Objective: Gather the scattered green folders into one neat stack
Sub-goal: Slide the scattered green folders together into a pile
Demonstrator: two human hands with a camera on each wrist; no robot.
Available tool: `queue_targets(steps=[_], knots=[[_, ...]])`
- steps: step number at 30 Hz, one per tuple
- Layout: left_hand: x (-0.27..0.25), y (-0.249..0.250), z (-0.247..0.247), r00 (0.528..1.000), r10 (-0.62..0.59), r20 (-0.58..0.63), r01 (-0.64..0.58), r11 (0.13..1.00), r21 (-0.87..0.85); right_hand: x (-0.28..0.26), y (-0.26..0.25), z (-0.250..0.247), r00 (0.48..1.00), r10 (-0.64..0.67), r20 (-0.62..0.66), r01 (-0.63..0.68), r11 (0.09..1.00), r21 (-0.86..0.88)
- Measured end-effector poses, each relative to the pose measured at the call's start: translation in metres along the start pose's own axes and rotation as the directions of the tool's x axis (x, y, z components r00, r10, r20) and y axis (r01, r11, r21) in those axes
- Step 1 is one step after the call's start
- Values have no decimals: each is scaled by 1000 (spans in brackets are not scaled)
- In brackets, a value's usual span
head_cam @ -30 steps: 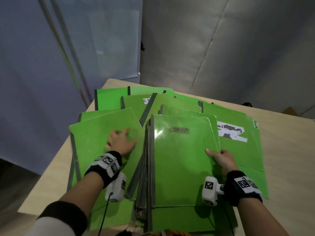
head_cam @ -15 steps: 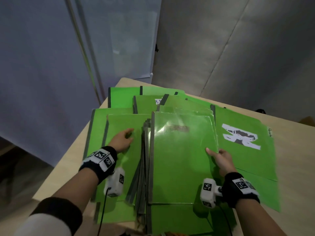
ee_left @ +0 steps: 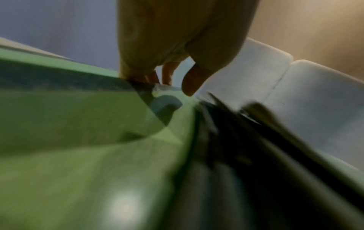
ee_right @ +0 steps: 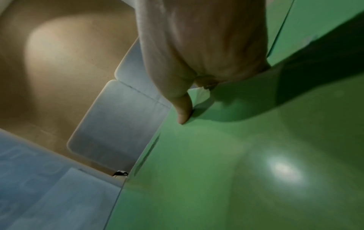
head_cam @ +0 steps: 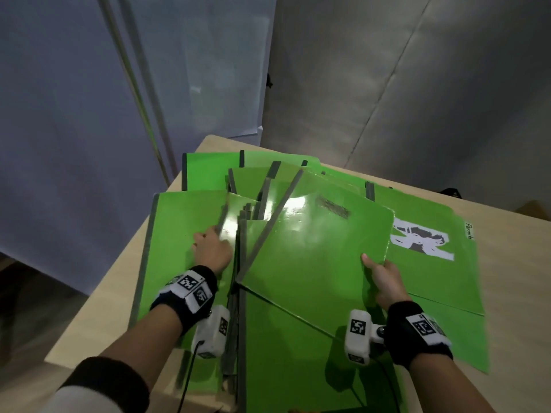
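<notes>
folders [head_cam: 313,323] overlap in loose heap on table [head_cam: 98,299]. top folder [head_cam: 322,248] now skewed clockwise, was square half second ago. my right hand [head_cam: 384,281] pinches its right edge; left hand [head_cam: 212,248] now fingering spine edges left of it, grip unclear. i judge stack not yet neat.

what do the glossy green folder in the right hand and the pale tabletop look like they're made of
Glossy green folder: probably plastic or laminated card, judging by its sharp light reflections and slight bend; its grey spine strip looks matte.
Pale tabletop: apparently light wood or wood-look laminate, matte, with no glare.
</notes>
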State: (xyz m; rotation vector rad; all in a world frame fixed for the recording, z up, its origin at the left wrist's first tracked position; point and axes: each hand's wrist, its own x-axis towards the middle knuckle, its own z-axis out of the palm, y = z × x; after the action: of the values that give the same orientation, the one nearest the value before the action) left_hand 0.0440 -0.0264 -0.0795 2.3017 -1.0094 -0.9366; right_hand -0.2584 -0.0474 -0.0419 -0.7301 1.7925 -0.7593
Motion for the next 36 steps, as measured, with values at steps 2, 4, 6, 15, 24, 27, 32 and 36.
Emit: queue_targets(steps=[2,4,6,15,24,27,32,36], knots=[[-7,14,9,998,11,63,-5,994,-105,-1,-4,8,999,-19,32,20,999,-35],[-25,26,1,999,-11,46,17,989,-144,-3,-6,10,997,-48,53,52,995,-84],[-33,31,-4,998,-56,29,60,976,-210,-7,-6,7,995,-57,81,66,991,-114],[-28,35,-11,967,-69,247,171,890,-422,-10,-11,17,966,-103,238,156,964,-215],[-20,21,-24,959,44,281,65,928,-367,-6,-10,17,951,-250,183,304,864,-401],[-19,16,-30,914,-10,406,122,960,-251,-2,-2,10,952,-233,199,295,874,-385],[-21,21,-20,919,-62,389,148,969,-196,14,3,-11,988,-145,-62,65,734,-676],[-26,21,-14,930,-49,363,135,967,-216,13,-1,-7,992,-108,-62,40,745,-666]])
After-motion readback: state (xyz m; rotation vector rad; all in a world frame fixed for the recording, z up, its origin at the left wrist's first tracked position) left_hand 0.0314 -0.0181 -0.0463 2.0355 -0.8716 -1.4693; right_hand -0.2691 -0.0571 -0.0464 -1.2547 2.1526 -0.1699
